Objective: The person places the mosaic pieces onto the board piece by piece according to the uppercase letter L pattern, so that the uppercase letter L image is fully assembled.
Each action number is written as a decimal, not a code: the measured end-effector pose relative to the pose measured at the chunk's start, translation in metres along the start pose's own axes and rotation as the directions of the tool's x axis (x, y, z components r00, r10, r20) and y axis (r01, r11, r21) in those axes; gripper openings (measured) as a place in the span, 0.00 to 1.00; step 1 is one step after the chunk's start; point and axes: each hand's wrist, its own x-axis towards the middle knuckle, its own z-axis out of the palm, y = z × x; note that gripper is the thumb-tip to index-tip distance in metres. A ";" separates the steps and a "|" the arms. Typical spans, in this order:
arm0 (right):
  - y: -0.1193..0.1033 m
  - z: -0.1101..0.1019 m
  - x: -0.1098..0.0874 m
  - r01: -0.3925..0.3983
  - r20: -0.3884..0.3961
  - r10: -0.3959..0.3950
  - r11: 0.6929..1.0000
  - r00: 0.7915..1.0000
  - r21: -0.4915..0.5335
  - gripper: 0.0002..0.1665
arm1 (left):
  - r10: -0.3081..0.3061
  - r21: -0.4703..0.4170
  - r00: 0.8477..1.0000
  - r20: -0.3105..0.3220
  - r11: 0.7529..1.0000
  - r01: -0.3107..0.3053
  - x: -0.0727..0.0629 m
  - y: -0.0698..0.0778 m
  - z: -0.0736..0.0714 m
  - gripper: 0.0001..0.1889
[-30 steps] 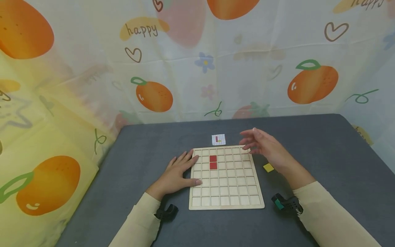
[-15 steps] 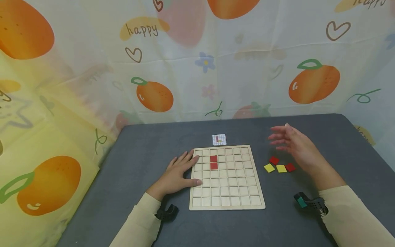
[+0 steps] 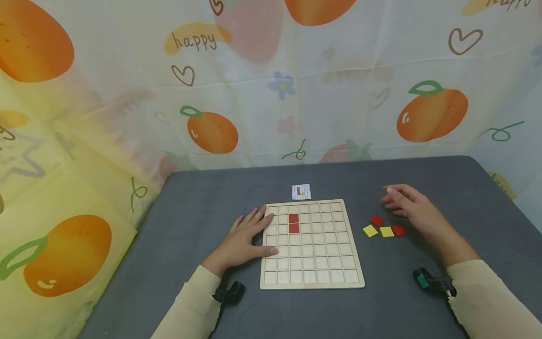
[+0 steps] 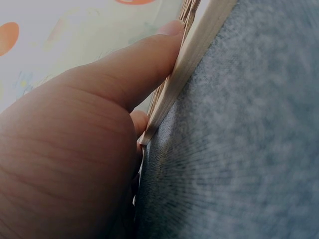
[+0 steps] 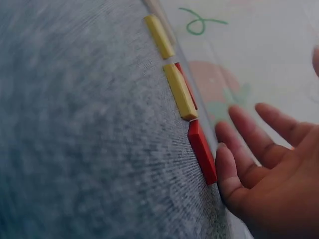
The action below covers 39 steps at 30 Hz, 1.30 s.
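Observation:
My left hand (image 3: 242, 242) rests on the left edge of a wooden grid board (image 3: 312, 285), thumb and fingers spread over its border. In the left wrist view the thumb (image 4: 144, 62) lies across the rim of the board. Two red squares (image 3: 294, 223) fill neighbouring cells, one above the other. My right hand (image 3: 412, 202) hovers with relaxed fingers and holds nothing. Just left of it lie a red tile (image 3: 377, 220), another red tile (image 3: 399, 230), a yellow tile (image 3: 387, 231) and a second yellow tile (image 3: 370, 230). The right wrist view shows these tiles (image 5: 179, 92) edge-on beside the fingers.
A small printed card (image 3: 301, 191) with a coloured grid pattern lies behind the board. The dark grey tabletop (image 3: 203, 197) reaches back to a fruit-print cloth (image 3: 338, 103). A black wrist camera (image 3: 432, 281) sits at the right sleeve, another (image 3: 230, 293) at the left.
My right hand has moved right from above the board's far corner, past the loose tiles, then lowered slightly beside them, uncovering the red and yellow tiles. My left hand has stayed put.

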 end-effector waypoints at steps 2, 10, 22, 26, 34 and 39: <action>0.003 0.002 0.000 -0.005 0.012 0.005 0.998 1.000 -0.062 0.37 | -0.001 0.004 1.000 0.001 1.000 0.001 0.000 -0.001 0.000 0.54; 0.013 0.007 0.001 0.032 0.062 -0.019 0.977 0.998 -0.211 0.37 | -0.002 -0.001 1.000 0.004 1.000 0.002 -0.001 0.000 -0.001 0.54; 0.013 0.012 0.002 0.133 0.083 -0.112 0.934 0.990 -0.332 0.14 | -0.024 0.007 1.000 0.005 1.000 0.024 0.000 -0.001 0.000 0.55; 0.012 0.014 0.002 0.131 0.076 -0.112 0.935 0.991 -0.331 0.09 | -0.024 0.005 1.000 0.007 1.000 0.024 0.000 0.000 -0.001 0.54; 0.007 0.018 0.000 0.063 0.056 -0.050 0.963 0.997 -0.263 0.09 | -0.019 -0.006 1.000 0.016 1.000 0.019 -0.001 0.002 -0.002 0.54; 0.003 0.019 -0.001 0.045 0.021 -0.041 0.973 0.999 -0.228 0.10 | -0.018 -0.004 1.000 0.014 1.000 0.018 -0.001 0.002 -0.002 0.54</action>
